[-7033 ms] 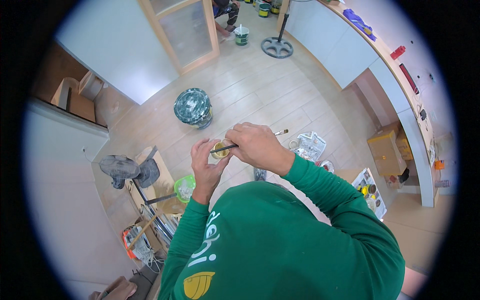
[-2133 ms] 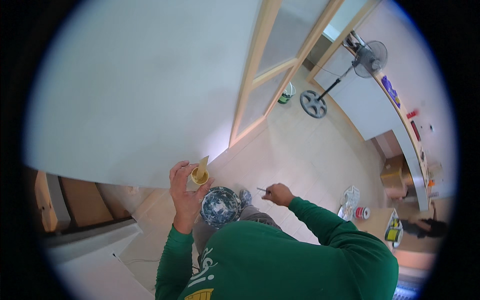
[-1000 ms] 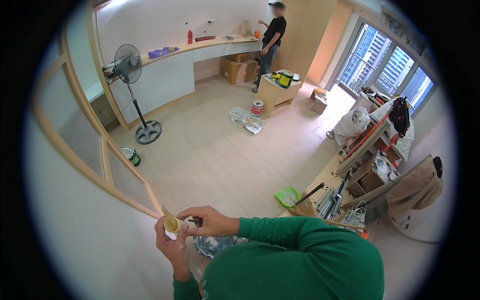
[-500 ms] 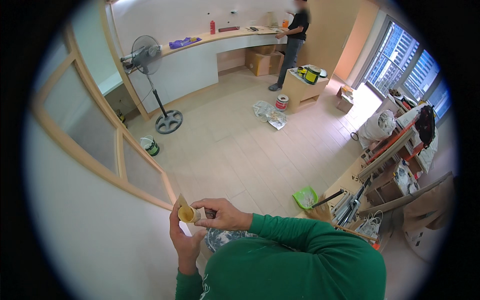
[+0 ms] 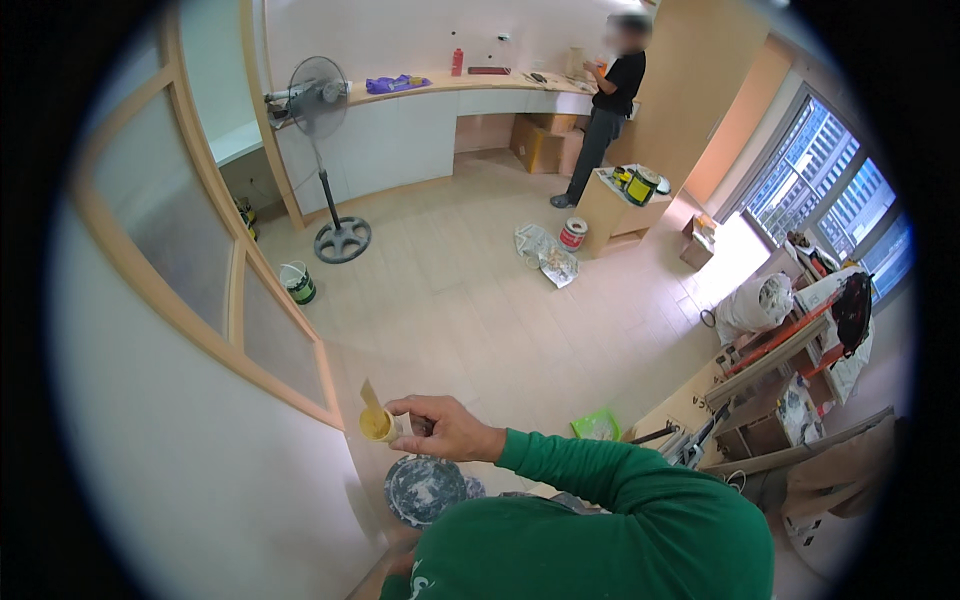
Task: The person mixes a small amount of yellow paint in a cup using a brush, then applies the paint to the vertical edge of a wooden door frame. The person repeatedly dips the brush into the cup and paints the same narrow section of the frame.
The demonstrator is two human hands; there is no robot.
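My right hand (image 5: 452, 430) is closed round a small pale cup (image 5: 376, 428), fingers and thumb at its right side. Inside the cup is yellowish stuff, and a thin flat yellowish blade or strip (image 5: 370, 396) stands up out of it. What else the palm may hold is hidden. Only a blurred bit of my left hand (image 5: 400, 552) shows low beside my green-clad body; its fingers are hidden. Below the cup, on the floor, sits a round dark tub (image 5: 427, 490) smeared with white.
On my left runs a wood-framed partition (image 5: 232, 300). A standing fan (image 5: 325, 190) and a small bucket (image 5: 298, 284) lie beyond it. Another person (image 5: 612, 100) stands at the long counter (image 5: 440, 100). At right are a green dustpan (image 5: 598, 425) and piled boards and tools (image 5: 760, 400).
My left hand has let go of the cup and dropped low beside my body. The cup stays in my right hand, and the dark tub shows more. The other person's arms are raised.
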